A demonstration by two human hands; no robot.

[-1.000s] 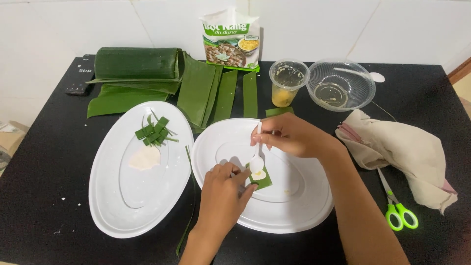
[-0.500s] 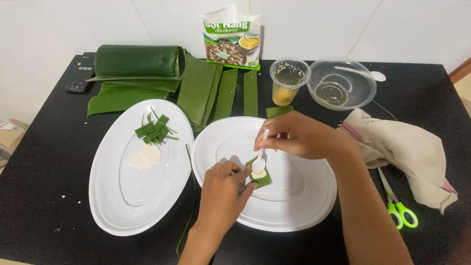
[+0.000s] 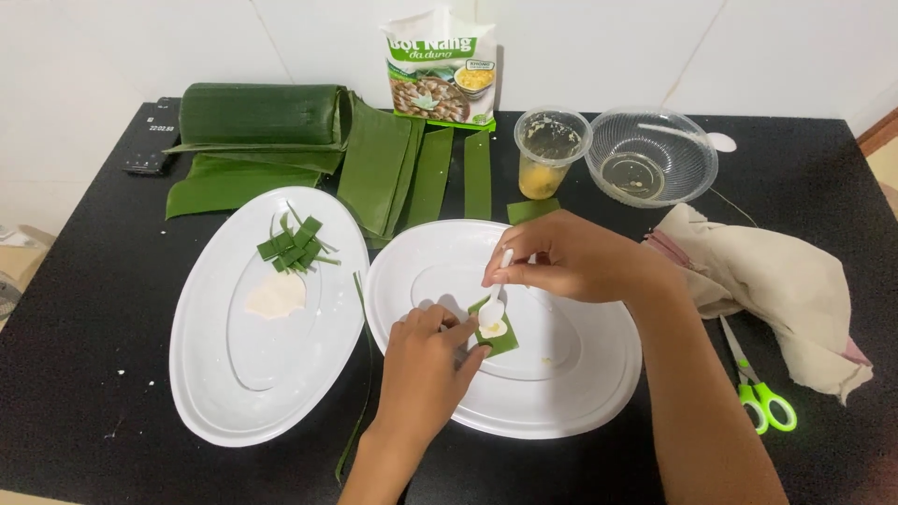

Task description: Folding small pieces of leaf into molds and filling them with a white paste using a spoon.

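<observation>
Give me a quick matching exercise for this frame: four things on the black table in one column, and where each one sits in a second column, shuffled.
Things:
1. small white spoon
2. scissors with green handles
3. clear plastic cup
4. cut green leaf pieces

Places:
A. on the left oval white plate
B. right edge of the table, beside the beige cloth
C. in the right hand, over a small leaf square
D. at the back, left of the clear bowl

Pairs: 1-C, 2-B, 3-D, 4-A
</observation>
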